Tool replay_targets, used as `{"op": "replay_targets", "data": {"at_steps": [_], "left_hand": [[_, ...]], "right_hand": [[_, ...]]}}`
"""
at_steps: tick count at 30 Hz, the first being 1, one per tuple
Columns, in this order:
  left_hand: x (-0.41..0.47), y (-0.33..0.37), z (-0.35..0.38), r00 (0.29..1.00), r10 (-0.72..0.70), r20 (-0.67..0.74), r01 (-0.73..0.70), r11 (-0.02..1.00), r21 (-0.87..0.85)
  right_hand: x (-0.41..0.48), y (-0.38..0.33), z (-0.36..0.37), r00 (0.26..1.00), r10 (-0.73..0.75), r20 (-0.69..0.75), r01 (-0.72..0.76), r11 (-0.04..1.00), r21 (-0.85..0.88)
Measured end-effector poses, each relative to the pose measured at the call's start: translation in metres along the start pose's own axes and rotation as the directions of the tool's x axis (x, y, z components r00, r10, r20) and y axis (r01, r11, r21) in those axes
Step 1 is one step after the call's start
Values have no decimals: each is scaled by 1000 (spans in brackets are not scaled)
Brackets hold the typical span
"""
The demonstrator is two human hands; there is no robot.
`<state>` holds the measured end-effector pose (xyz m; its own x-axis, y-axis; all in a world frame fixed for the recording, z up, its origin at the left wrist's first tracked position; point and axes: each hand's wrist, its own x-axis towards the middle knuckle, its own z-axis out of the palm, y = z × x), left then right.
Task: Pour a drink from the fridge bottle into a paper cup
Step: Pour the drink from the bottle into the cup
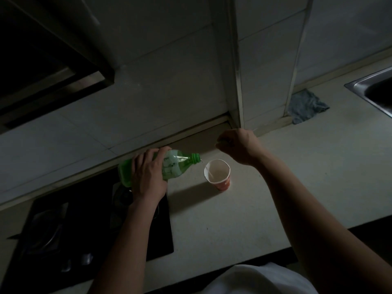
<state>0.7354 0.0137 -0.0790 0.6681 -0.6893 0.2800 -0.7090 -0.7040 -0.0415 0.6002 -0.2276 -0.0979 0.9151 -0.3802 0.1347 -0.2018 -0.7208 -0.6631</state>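
Note:
A green plastic bottle [176,164] lies tipped on its side in the air, its uncapped mouth pointing right toward the cup. My left hand [148,172] grips it around the middle. A thin stream of liquid falls from the mouth into a paper cup [218,174], white inside and red outside, which stands upright on the pale counter [233,219]. My right hand [237,145] hovers just behind the cup with its fingers curled closed; something small may be pinched in them, but the dim light hides it.
A black gas hob [63,230] is set into the counter at the left, below a dark range hood [42,60]. A grey cloth [305,106] lies by the wall at the right. A steel sink [375,90] sits at the far right. A tiled pillar stands behind the cup.

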Motion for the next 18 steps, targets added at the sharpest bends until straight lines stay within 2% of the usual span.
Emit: {"op": "replay_targets", "data": {"at_steps": [18], "left_hand": [[-1,1,1,1000,-8,9,8,1000,11]], "right_hand": [[-3,0,-1,1000,-7,-3,7,1000,-6]]}}
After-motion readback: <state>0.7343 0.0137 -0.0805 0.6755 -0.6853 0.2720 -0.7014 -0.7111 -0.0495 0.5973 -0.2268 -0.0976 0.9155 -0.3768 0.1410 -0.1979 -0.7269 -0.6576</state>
